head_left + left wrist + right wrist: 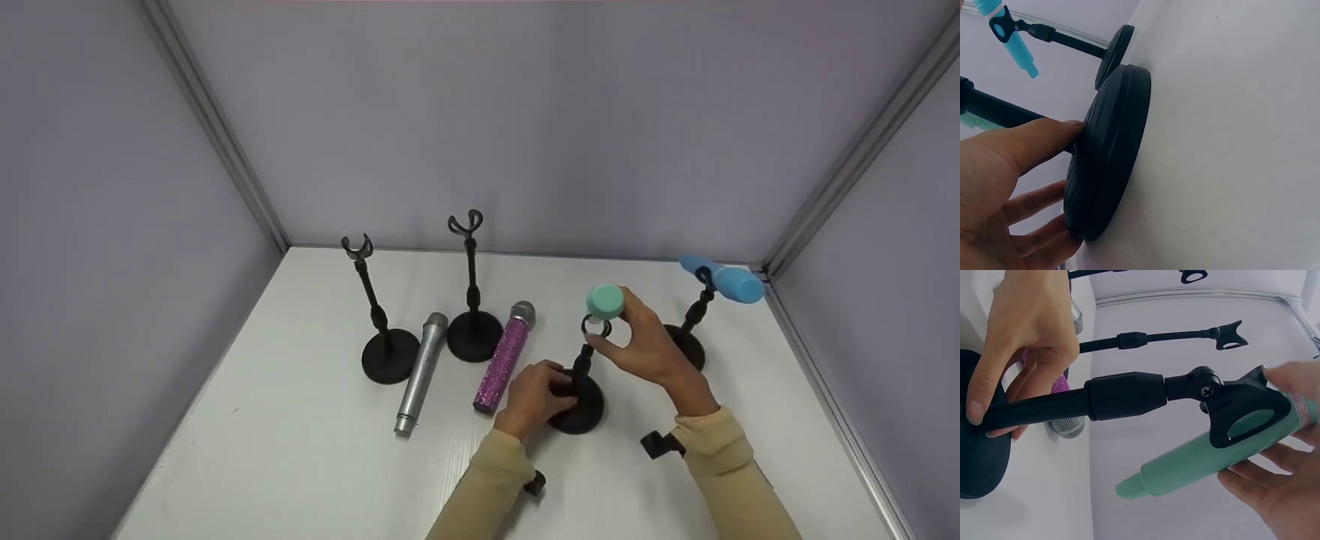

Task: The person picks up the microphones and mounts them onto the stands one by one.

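My left hand [534,397] holds the microphone stand [1129,395] low down, its thumb and fingers about the pole's foot and on the round black base [1112,146]. With my right hand [649,341] I grip a mint-green microphone [1196,464] at the stand's clip [1252,410]. The right thumb is at one prong of that clip. In the right wrist view the microphone lies tilted against the clip; whether it is fully seated I cannot tell. Its round end [605,301] faces the head camera.
A blue microphone [724,279] sits in another stand at right. Two stands with bare clips, one left [390,355] and one middle [474,336], stand farther back. A silver microphone [421,375] and a glittery pink microphone [504,364] lie on the white table [300,435]. Grey panels enclose it.
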`<action>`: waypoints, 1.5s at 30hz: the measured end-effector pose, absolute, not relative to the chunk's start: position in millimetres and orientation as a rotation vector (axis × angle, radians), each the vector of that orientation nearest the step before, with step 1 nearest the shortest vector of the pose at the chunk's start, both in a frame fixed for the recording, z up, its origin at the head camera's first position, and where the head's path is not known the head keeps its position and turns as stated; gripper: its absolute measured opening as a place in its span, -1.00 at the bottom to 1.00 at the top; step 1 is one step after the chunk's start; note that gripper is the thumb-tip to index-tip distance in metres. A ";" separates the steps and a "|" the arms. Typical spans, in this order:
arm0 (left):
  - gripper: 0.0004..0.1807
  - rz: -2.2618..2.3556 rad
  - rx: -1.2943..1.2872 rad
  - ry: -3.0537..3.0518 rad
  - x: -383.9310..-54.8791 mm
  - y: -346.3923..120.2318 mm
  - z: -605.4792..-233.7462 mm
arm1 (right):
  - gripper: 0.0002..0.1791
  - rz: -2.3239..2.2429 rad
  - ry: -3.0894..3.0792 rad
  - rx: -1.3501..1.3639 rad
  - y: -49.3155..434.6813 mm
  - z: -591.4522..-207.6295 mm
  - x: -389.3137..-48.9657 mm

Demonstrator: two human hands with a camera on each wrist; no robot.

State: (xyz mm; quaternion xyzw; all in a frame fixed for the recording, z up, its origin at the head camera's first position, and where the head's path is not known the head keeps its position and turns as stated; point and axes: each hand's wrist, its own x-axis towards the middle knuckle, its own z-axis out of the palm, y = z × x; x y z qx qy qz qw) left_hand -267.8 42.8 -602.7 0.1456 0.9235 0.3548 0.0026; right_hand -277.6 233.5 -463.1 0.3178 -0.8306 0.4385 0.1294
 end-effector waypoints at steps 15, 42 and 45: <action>-0.69 1.083 0.429 2.909 -266.1 43.0 -601.9 | -0.35 1.210 -2.515 0.797 229.8 -466.8 -276.0; -0.68 1.106 0.503 2.928 -264.4 41.7 -601.3 | -0.39 1.306 -2.447 1.026 225.6 -462.7 -283.4; -0.68 1.104 0.520 2.932 -264.7 41.6 -601.3 | -0.41 1.302 -2.445 1.043 225.4 -462.0 -283.7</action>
